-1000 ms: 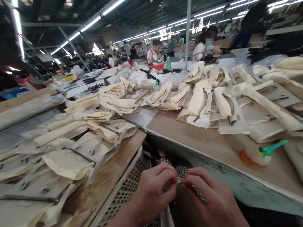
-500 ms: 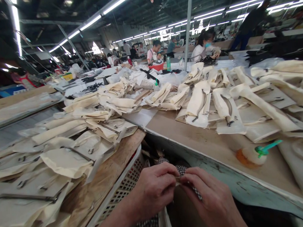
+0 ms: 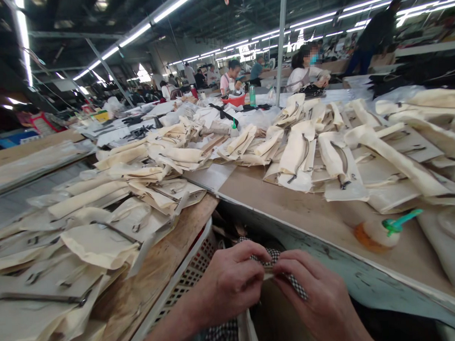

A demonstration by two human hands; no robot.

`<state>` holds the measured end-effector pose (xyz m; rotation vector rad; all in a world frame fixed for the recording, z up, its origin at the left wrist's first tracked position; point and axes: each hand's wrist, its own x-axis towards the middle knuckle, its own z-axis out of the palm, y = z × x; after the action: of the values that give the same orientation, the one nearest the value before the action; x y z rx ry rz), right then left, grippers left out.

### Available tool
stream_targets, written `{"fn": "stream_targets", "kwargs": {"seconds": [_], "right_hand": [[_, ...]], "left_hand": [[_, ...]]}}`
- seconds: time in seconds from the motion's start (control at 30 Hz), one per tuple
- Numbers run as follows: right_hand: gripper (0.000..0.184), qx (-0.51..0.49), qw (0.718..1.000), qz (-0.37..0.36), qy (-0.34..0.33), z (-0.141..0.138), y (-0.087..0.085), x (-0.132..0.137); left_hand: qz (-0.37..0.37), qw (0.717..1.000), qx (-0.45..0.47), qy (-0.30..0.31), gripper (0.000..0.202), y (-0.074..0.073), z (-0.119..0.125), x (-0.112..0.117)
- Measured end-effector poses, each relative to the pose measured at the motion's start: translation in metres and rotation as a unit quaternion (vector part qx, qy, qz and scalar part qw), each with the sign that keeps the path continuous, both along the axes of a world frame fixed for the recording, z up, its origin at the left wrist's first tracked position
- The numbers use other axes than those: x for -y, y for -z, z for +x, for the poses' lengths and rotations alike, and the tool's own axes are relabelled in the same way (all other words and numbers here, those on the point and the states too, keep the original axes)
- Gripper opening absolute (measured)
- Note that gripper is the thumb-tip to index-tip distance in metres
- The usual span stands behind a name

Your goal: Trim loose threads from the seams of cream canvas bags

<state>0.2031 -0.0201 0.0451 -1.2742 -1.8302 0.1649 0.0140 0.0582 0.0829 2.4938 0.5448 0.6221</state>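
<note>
Low in the middle, my left hand (image 3: 234, 277) and my right hand (image 3: 309, 287) face each other, fingertips pinched together a short gap apart. Between them runs the edge of a beige fabric piece (image 3: 267, 276), gripped by both hands. The rest of this piece hangs down in shadow below the fingers, so its full shape is hard to make out. Black-and-white checked cloth (image 3: 222, 335) shows behind and below the hands. Just left of my left hand stands a white perforated plastic basket (image 3: 187, 286).
Cream fabric pieces with zippers lie heaped on the left table (image 3: 192, 216) and the right table (image 3: 258, 189). A glue bottle (image 3: 379, 235) with a green nozzle rests on the right table. Farther back, a metal post (image 3: 282, 49) rises, and several people work at tables.
My fingertips have moved slightly apart, with more of the pale fabric edge showing between them. In the background, a seated person has turned their head.
</note>
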Motion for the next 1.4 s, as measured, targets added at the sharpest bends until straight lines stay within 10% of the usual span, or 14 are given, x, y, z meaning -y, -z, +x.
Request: {"fn": "stream_targets", "kwargs": {"seconds": [1.4], "right_hand": [[0.018, 0.027, 0.998, 0.049, -0.034, 0.003, -0.003, -0.011]], "left_hand": [[-0.022, 0.990, 0.078, -0.113, 0.015, 0.012, 0.015, 0.010]]}}
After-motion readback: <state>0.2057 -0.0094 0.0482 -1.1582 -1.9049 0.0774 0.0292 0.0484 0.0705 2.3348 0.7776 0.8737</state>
